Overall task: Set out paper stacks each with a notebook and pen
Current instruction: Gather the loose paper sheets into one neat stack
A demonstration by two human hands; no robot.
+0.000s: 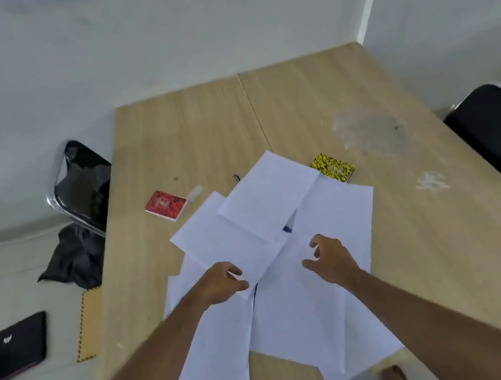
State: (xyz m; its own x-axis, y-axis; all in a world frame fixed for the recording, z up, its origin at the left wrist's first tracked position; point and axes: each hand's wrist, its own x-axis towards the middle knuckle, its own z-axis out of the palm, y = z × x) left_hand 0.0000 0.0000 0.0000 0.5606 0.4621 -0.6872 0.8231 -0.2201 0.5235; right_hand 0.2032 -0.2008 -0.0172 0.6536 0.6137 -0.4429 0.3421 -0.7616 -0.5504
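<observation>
Now your left hand [224,281] pinches a sheet's [234,241] corner, your right hand [329,258] hovers loosely curled beside it, with bare table [429,227] beyond.

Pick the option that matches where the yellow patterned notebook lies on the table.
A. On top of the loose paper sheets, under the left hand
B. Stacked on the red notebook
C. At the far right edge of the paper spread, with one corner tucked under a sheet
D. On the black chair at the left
C: the yellow patterned notebook sits on the table beyond the right side of the paper sheets, its near corner covered by a sheet, apart from the red notebook.
</observation>
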